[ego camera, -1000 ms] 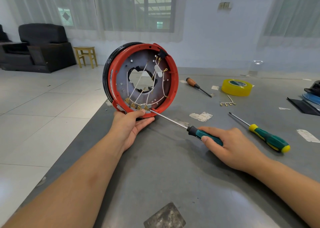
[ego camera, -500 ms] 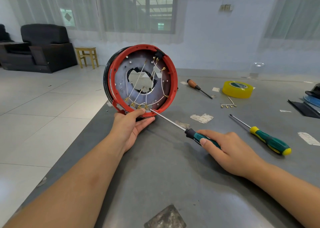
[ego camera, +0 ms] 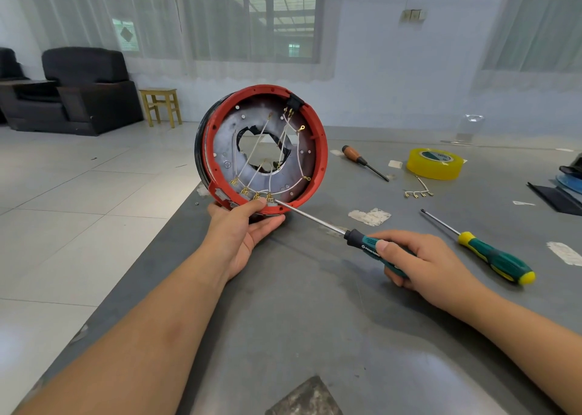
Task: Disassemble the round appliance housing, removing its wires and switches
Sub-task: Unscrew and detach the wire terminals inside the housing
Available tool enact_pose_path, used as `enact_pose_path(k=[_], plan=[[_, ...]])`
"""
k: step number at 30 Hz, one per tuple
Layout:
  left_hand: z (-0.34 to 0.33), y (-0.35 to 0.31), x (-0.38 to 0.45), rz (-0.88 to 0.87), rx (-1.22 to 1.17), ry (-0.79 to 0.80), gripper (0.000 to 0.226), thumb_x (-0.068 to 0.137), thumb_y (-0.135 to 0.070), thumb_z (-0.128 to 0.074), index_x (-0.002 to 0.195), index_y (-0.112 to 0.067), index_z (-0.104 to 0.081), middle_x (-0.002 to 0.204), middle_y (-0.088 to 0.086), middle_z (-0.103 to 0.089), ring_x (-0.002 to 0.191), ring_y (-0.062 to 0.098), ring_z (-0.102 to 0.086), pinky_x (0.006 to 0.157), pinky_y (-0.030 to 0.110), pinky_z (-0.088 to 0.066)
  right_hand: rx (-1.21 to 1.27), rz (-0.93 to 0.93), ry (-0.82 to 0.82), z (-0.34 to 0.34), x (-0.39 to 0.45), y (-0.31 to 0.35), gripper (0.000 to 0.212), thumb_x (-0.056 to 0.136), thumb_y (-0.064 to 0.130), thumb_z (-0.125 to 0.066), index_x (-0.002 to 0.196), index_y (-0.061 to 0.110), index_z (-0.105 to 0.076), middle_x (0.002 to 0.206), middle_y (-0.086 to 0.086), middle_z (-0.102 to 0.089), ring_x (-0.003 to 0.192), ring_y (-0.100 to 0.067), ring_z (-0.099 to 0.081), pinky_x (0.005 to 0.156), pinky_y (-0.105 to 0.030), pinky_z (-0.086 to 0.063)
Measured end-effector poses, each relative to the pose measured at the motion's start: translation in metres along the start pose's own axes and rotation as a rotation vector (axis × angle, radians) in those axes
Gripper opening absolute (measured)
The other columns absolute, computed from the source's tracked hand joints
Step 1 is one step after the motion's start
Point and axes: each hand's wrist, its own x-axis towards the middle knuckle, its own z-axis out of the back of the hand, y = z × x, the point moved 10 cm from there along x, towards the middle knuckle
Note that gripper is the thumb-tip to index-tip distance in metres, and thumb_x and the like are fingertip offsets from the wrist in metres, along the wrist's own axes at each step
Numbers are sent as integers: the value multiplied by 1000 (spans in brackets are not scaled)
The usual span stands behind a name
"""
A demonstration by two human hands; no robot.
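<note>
The round housing (ego camera: 318,168), red-rimmed with a grey metal plate and a ragged centre hole, stands on edge at the table's left corner, its open side facing me. White wires (ego camera: 293,175) with brass terminals cross the plate; a black switch block (ego camera: 295,102) sits at the upper right of the rim. My left hand (ego camera: 242,228) grips the bottom rim, thumb on the inside by the terminals. My right hand (ego camera: 422,263) holds a green-handled screwdriver (ego camera: 362,241); its tip touches the brass terminals at the lower rim.
On the grey table (ego camera: 315,336) lie a second green and yellow screwdriver (ego camera: 494,257), a wooden-handled screwdriver (ego camera: 362,161), a yellow tape roll (ego camera: 434,164), a loose wire piece with terminals (ego camera: 419,192) and paper scraps. Dark objects sit at the right edge. The table edge and tiled floor run left.
The housing has tilted slightly, showing more of its inside. The screwdriver tip stays at the lower terminals and both hands keep their grip.
</note>
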Motion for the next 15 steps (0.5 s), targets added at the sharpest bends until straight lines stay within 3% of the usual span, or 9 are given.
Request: enact_pose_path(k=[3, 9, 13, 15], plan=[[0, -1, 1, -10, 9, 8, 67, 90, 13, -70, 134, -25, -37, 119, 22, -70, 88, 45, -78, 74, 58, -65, 64, -24, -24, 5, 1, -5, 18, 103, 41, -53, 113, 47, -67, 61, -6, -63, 53, -12, -51, 58, -31, -44], [-4, 2, -4, 11, 93, 34, 47, 96, 0, -69, 120, -25, -37, 122, 25, -66, 89, 50, -77, 78, 60, -64, 85, -38, -63, 13, 2, -4, 17, 102, 32, -55, 110, 43, -65, 62, -7, -64, 49, -10, -48, 51, -19, -41], [-4, -1, -6, -12, 208, 10, 41, 96, -6, -70, 115, -24, -38, 112, 23, -72, 86, 43, -78, 70, 45, -67, 90, -35, -45, 11, 1, -2, 18, 102, 29, -57, 107, 43, -67, 62, -7, -64, 49, -10, -49, 52, -19, -42], [-2, -6, -5, -42, 288, -8, 43, 94, -9, -73, 123, -20, -42, 111, 20, -74, 84, 32, -79, 64, 33, -63, 89, -32, -47, 13, 0, -1, 19, 101, 29, -58, 106, 44, -68, 62, -7, -64, 50, -10, -50, 52, -19, -42]])
